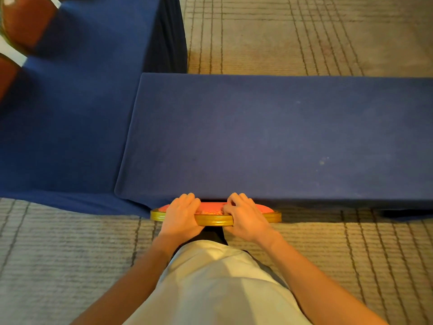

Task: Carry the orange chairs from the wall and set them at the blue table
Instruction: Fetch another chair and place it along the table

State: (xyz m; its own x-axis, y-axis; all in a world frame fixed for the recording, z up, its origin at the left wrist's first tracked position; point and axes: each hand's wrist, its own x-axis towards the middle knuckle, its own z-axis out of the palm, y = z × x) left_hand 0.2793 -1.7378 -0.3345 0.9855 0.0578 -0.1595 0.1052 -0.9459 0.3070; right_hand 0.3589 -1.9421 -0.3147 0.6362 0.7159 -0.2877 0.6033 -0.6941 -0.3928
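- Pale shirt (218, 285) fills the bottom of the view, with both bare forearms reaching forward from either side of it.
- Left hand (180, 214) grips the top of the orange chair (210, 209), its fingers curled over the gold frame (214, 219) onto the orange padding.
- Right hand (246, 216) holds the same frame just beside the left, its fingers bent over the rim in the same way.
- That chair stands pushed in at the near edge of the blue worktop (281, 137); only the top of its back shows, and the seat is hidden.
- A second blue-draped worktop (70, 102) adjoins on the left.
- Two more orange chairs (21, 22) sit at its far top-left corner.
- Beige carpet (351, 254) with dark grid lines covers the floor.
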